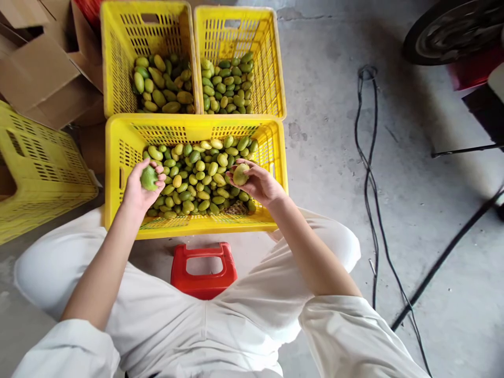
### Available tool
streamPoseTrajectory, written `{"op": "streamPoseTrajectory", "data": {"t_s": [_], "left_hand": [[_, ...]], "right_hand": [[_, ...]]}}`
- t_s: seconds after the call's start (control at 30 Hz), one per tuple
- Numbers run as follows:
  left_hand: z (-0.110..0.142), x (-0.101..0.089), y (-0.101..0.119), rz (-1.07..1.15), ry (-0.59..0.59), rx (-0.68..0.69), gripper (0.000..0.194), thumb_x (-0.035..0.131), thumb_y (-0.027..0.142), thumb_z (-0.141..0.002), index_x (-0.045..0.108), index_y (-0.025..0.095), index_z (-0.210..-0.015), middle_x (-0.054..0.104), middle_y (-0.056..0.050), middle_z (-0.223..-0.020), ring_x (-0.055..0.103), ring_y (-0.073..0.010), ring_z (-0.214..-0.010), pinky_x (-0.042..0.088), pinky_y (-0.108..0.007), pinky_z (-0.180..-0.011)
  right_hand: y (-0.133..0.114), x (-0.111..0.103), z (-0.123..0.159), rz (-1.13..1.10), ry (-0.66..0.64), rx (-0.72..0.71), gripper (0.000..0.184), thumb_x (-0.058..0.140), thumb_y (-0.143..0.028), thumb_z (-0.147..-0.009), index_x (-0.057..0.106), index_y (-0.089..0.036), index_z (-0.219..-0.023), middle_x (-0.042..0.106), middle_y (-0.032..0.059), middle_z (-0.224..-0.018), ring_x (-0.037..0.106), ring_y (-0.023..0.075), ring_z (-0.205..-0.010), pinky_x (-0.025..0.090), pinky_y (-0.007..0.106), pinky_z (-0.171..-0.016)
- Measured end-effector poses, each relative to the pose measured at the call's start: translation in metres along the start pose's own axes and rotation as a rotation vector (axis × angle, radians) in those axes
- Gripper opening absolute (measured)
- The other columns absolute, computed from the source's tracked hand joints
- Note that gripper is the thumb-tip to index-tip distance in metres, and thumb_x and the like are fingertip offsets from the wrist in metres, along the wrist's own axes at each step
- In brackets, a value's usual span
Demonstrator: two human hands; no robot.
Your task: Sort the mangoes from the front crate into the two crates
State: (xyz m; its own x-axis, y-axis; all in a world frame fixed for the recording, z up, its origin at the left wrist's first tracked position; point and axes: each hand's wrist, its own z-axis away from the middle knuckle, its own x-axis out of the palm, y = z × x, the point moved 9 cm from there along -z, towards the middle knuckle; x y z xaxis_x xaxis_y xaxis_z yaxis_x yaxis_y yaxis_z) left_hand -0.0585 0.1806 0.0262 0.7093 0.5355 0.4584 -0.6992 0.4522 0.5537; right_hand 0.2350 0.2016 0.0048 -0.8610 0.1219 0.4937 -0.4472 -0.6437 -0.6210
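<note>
My left hand (pixel 142 185) is closed around a green fruit (pixel 149 178) above the left side of the near yellow crate (pixel 195 227). Over the right side of that crate, my right hand (pixel 262 184) grips a paler yellow-green fruit (pixel 241 174) with curled fingers. Below both hands lies a heap of small oval green and yellow fruits (pixel 200 178), several touching one another. A brown, rough-looking patch (pixel 237 208) shows at the heap's lower right; I cannot make out what it is.
Two yellow crates (pixel 105 63) (pixel 280 68) of similar fruits stand beyond the near one. Left are another yellow crate (pixel 47 163) and cardboard boxes (pixel 39 73). A red stool (pixel 202 286) is between my legs. Black cables (pixel 368 168) and a wheel (pixel 452 31) are right.
</note>
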Motion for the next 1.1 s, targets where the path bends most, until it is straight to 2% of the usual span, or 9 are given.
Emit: {"op": "streamPoseTrajectory", "data": {"t_s": [0.1,0.27,0.47,0.6,0.73,0.87,0.93,1.0,1.1], "left_hand": [[0.005,0.006,0.006,0.077,-0.067,0.024,0.023,0.068,0.035,-0.094,0.057,0.021,-0.079,0.059,-0.002,-0.069,0.056,-0.0119,-0.055,0.043,-0.019,-0.044],[0.010,0.009,0.007,0.085,-0.028,0.078,0.013,0.057,0.026,-0.095,0.065,0.019,-0.087,0.073,-0.011,-0.089,0.072,-0.0210,-0.081,0.058,-0.027,-0.060],[0.008,0.011,0.000,0.035,-0.052,0.034,0.016,0.059,0.018,-0.093,0.058,0.019,-0.078,0.061,-0.003,-0.074,0.057,-0.0115,-0.059,0.045,-0.020,-0.049],[0.005,0.009,0.001,0.087,-0.083,0.025,0.014,0.064,0.019,-0.089,0.055,0.021,-0.078,0.054,0.001,-0.069,0.052,-0.0104,-0.054,0.041,-0.020,-0.045],[0.001,0.000,0.002,0.129,-0.015,0.031,0.014,0.063,0.022,-0.093,0.057,0.022,-0.081,0.056,0.001,-0.068,0.053,-0.0100,-0.053,0.040,-0.019,-0.045],[-0.001,-0.005,0.003,0.127,-0.014,0.064,0.017,0.068,0.032,-0.093,0.059,0.022,-0.083,0.063,-0.001,-0.072,0.060,-0.0123,-0.058,0.046,-0.020,-0.048],[-0.001,-0.006,0.003,0.129,-0.016,0.087,0.018,0.071,0.035,-0.090,0.060,0.023,-0.083,0.067,-0.003,-0.077,0.066,-0.0153,-0.065,0.053,-0.023,-0.055],[0.001,-0.007,0.003,0.133,-0.005,0.099,0.015,0.072,0.033,-0.087,0.062,0.023,-0.083,0.069,-0.004,-0.079,0.070,-0.0180,-0.072,0.061,-0.028,-0.065],[0.003,-0.004,0.001,0.123,0.028,0.099,0.010,0.071,0.026,-0.089,0.063,0.023,-0.083,0.071,-0.004,-0.080,0.075,-0.0203,-0.083,0.067,-0.032,-0.078]], "right_hand": [[0.001,0.000,0.001,0.020,0.009,-0.002,0.051,0.102,-0.028,-0.060,0.072,-0.025,-0.101,0.077,0.0001,-0.089,0.077,0.0197,-0.082,0.068,0.031,-0.071],[0.003,-0.014,-0.003,-0.011,0.105,-0.012,0.047,0.102,-0.022,-0.058,0.060,-0.025,-0.081,0.065,-0.0066,-0.073,0.067,0.0124,-0.069,0.063,0.025,-0.063],[0.003,-0.004,-0.003,0.050,0.011,-0.016,0.051,0.104,-0.026,-0.057,0.058,-0.023,-0.080,0.063,-0.0045,-0.072,0.062,0.0117,-0.065,0.053,0.023,-0.056],[-0.001,0.008,0.004,0.042,-0.056,-0.040,0.044,0.100,-0.039,-0.066,0.063,-0.023,-0.084,0.066,-0.0020,-0.077,0.065,0.0143,-0.071,0.058,0.027,-0.066],[-0.002,0.013,0.006,-0.018,-0.072,-0.019,0.034,0.090,-0.031,-0.068,0.066,-0.025,-0.091,0.074,0.0004,-0.088,0.075,0.0215,-0.087,0.066,0.036,-0.082],[-0.001,0.012,0.004,-0.001,-0.052,-0.019,0.043,0.095,-0.031,-0.066,0.068,-0.025,-0.098,0.078,0.0031,-0.097,0.076,0.0225,-0.089,0.067,0.036,-0.079],[0.001,0.009,0.003,0.023,-0.042,-0.015,0.048,0.099,-0.034,-0.063,0.068,-0.024,-0.098,0.075,0.0009,-0.088,0.072,0.0171,-0.076,0.061,0.027,-0.064],[0.004,0.006,0.002,0.037,-0.040,0.006,0.051,0.103,-0.034,-0.060,0.063,-0.024,-0.090,0.067,-0.0039,-0.075,0.058,0.0093,-0.058,0.044,0.018,-0.046],[0.003,-0.001,-0.001,0.026,-0.014,0.001,0.056,0.104,-0.030,-0.055,0.057,-0.024,-0.084,0.059,-0.0076,-0.069,0.042,0.0041,-0.050,0.027,0.014,-0.040]]}}
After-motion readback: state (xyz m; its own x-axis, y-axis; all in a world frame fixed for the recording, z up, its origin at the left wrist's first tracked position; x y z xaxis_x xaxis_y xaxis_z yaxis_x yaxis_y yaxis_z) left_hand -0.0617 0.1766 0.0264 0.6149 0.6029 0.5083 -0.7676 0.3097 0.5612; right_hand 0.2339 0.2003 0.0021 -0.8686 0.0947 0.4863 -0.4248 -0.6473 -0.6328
